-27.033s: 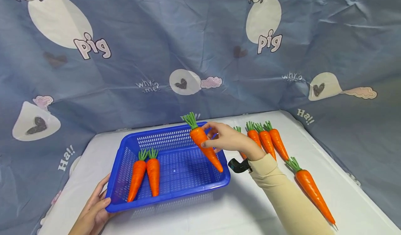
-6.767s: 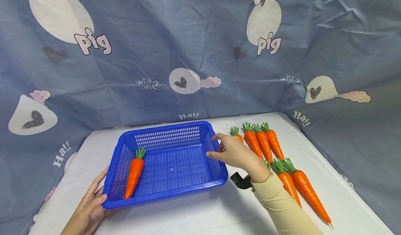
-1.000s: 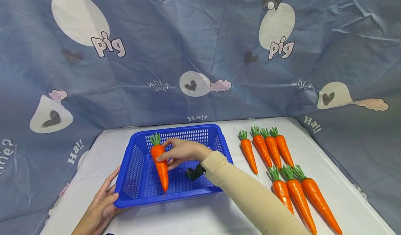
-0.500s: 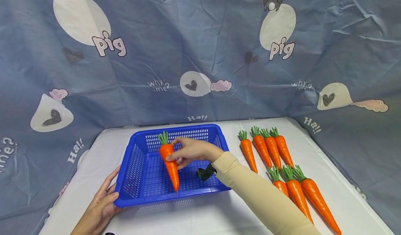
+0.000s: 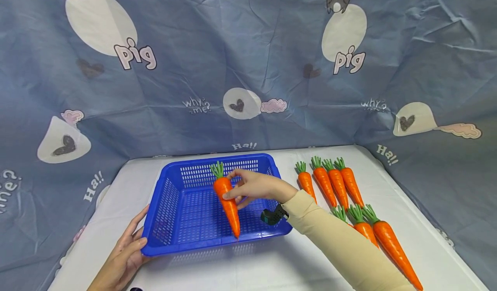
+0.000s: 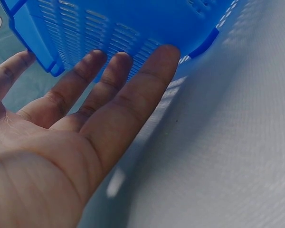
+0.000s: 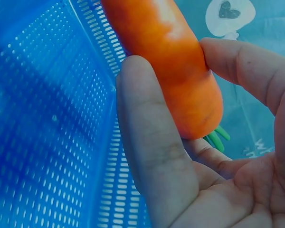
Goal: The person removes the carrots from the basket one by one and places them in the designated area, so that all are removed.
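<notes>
A blue plastic basket (image 5: 190, 248) with perforated walls stands at the middle left of the table. My left hand (image 5: 123, 254) is at its front left corner, thumb tip against the rim. In the left wrist view the rather straight fingers (image 6: 109, 78) rest on the basket's outer wall. Over the right part of the basket, my right hand (image 5: 252, 186) pinches an orange carrot (image 5: 227, 204) between thumb and fingers. Its green stem points up and its tip slants down to the right. The right wrist view shows the same carrot (image 7: 175, 66) close up.
Back right on the white table (image 5: 310, 265) lies a row of several carrots (image 5: 337, 183). In front of it lies another group of carrots (image 5: 392, 243), partly hidden by my right sleeve (image 5: 341, 248). A blue-grey printed cloth (image 5: 248, 131) hangs behind.
Earlier, carrots lay in the basket; the last one is now in my right hand, moving right over the past second. The front right group has grown. My left hand stays put.
</notes>
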`<state>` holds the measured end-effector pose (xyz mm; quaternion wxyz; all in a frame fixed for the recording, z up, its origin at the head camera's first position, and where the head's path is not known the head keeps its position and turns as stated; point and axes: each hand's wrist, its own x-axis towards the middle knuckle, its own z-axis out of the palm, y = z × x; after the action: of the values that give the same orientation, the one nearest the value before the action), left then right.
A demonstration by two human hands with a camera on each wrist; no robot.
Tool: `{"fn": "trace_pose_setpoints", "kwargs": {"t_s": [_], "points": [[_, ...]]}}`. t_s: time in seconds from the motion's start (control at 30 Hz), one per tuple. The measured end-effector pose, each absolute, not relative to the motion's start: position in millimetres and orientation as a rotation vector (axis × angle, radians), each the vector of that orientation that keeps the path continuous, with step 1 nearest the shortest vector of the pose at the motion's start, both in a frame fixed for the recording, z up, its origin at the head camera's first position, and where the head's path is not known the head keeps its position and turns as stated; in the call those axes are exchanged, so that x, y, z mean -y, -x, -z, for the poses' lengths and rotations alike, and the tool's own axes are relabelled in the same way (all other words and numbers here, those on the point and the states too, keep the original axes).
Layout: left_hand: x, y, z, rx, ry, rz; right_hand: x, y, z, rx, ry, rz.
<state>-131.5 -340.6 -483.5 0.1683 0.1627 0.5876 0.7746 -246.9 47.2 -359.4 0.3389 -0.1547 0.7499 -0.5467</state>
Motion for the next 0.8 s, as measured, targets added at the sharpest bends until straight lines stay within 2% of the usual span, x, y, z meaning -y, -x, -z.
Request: {"fn": "trace_pose_setpoints", "kwargs": {"t_s": [0.8], "points": [[342, 133, 487, -1.660, -0.476, -2.223, -105, 221, 355, -2.070, 0.450, 1.394]]}}
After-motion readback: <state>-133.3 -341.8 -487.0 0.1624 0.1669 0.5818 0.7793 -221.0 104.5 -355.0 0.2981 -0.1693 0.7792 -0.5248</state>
